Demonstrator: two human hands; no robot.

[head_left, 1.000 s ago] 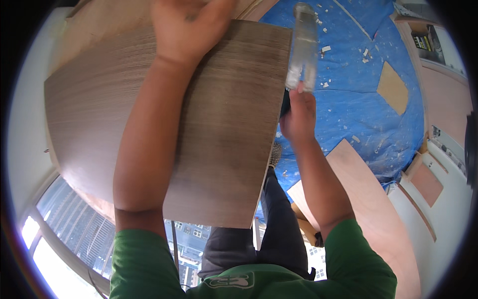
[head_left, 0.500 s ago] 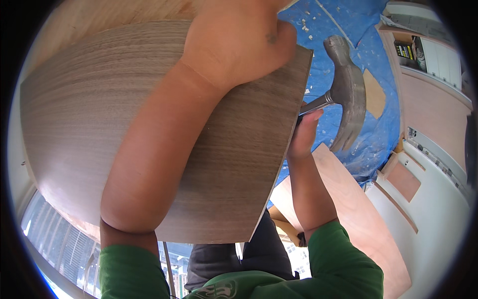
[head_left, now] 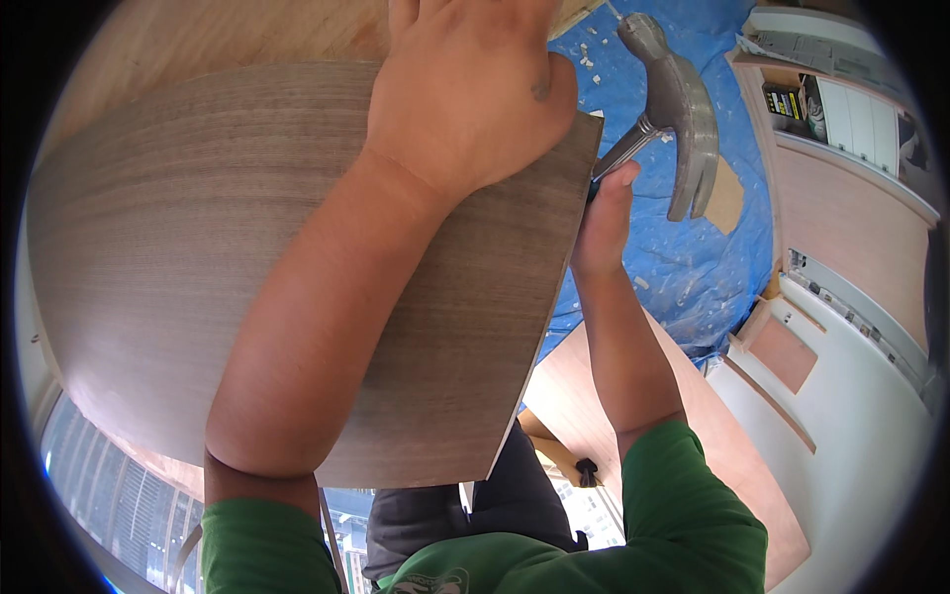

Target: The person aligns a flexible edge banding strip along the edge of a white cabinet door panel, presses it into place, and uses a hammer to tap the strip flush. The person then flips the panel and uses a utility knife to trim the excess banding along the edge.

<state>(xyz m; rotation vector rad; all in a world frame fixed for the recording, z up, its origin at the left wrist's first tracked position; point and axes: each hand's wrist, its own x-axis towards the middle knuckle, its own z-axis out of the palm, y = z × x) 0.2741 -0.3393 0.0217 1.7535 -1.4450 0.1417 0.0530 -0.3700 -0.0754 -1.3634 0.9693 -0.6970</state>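
My left hand (head_left: 460,109) rests on the far end of a brown wood-grain panel (head_left: 475,327). Its fingers stretch past the panel's far edge, their tips cut off by the top of the picture; the thumb lies near the far right corner. My left forearm crosses over the panel. Beside the right edge, my right hand (head_left: 602,228) is closed around a claw hammer (head_left: 683,119), partly hidden by the panel. The hammer's metal head stands out to the right of the panel, claw pointing toward me.
Pale wood (head_left: 228,49) lies beyond the panel. Blue sheeting (head_left: 673,267) with white scraps covers the floor at right, with a tan piece (head_left: 727,198) on it. A light plywood sheet (head_left: 693,475) lies right of my legs. White cabinetry (head_left: 861,396) lines the far right.
My right hand and the hammer have moved farther away from me, and the hammer head has swung upward in the picture. My left hand stays on the panel, more of its fingers now showing.
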